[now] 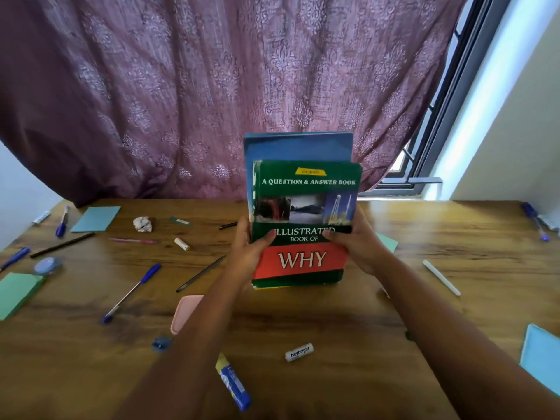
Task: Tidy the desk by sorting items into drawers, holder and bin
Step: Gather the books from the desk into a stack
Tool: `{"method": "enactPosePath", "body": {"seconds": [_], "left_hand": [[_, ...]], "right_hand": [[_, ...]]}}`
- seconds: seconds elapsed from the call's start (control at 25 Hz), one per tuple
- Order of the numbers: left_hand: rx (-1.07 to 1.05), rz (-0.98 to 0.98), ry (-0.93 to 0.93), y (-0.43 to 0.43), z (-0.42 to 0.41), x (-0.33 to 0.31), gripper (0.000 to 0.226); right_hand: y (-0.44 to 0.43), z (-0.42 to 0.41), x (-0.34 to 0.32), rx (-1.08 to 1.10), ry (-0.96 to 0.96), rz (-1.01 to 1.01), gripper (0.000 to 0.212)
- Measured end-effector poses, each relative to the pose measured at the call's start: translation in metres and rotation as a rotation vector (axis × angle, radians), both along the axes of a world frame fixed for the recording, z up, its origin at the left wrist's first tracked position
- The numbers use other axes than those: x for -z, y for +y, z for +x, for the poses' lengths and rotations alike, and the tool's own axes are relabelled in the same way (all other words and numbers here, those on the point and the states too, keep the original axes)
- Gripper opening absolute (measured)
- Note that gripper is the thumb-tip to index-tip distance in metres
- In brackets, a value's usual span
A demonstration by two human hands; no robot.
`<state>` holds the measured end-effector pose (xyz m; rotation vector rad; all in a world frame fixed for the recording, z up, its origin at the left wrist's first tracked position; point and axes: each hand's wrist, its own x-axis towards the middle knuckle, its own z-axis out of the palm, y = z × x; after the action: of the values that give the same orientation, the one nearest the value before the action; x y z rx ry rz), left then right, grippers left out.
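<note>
Nearest us, by the near edge of the table (333, 322): one blue-and-yellow glue stick (233, 386), lying aslant just beside our left forearm (194, 344). A little beyond it: one white battery (299, 352) marked Heybright, one small blue sharpener (160, 343), and one pink flat object (185, 316) partly hidden under the same forearm. Toward the near right corner: one pale blue sheet (541, 357).

Middle of the table: two books, held upright. One green book (303, 225), titled Illustrated Book of Why, faces us. One taller blue book (298, 147) stands directly behind it, touching. Our left hand (250, 253) grasps the pair at the left side, thumb across the green cover. Our right hand (359, 247) grasps the right side likewise. We cannot tell whether the lower edges rest on the wood.

Left half: one blue pen (131, 294), one grey pencil (201, 272), one green note pad (16, 294) at the left edge, one tape roll (47, 266), one crumpled paper ball (142, 223), one second battery (181, 244). Right half: one white pen (441, 277). Behind the far edge: one mauve curtain (212, 86).
</note>
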<state>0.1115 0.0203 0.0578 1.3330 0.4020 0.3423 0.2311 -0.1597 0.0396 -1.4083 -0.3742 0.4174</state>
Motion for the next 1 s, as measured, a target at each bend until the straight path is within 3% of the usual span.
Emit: {"method": "enactPosePath", "body": {"seconds": [0.16,0.24,0.48,0.6,0.76,1.0], "left_hand": [[-0.066,0.097,-0.04,0.004,-0.004,-0.017,0.044],[-0.07,0.108,-0.108,0.009,-0.003,-0.027,0.039],[-0.14,0.04,-0.199,-0.008,-0.002,-0.031,0.037],[-0.173,0.002,-0.233,-0.013,-0.004,-0.021,0.032],[-0.133,0.17,-0.03,-0.015,-0.017,0.019,0.04],[-0.126,0.307,0.089,-0.007,-0.017,0.042,0.034]], "right_hand": [[0.003,-0.007,0.004,0.008,-0.135,-0.01,0.055],[0.001,-0.009,0.003,0.019,-0.161,-0.009,0.05],[0.002,-0.026,0.008,0.041,-0.122,0.042,0.063],[0.0,-0.032,0.011,0.08,-0.118,0.0,0.045],[-0.006,-0.045,0.036,0.086,-0.122,-0.167,0.027],[-0.009,-0.044,0.027,0.046,-0.153,-0.244,0.03]]}}
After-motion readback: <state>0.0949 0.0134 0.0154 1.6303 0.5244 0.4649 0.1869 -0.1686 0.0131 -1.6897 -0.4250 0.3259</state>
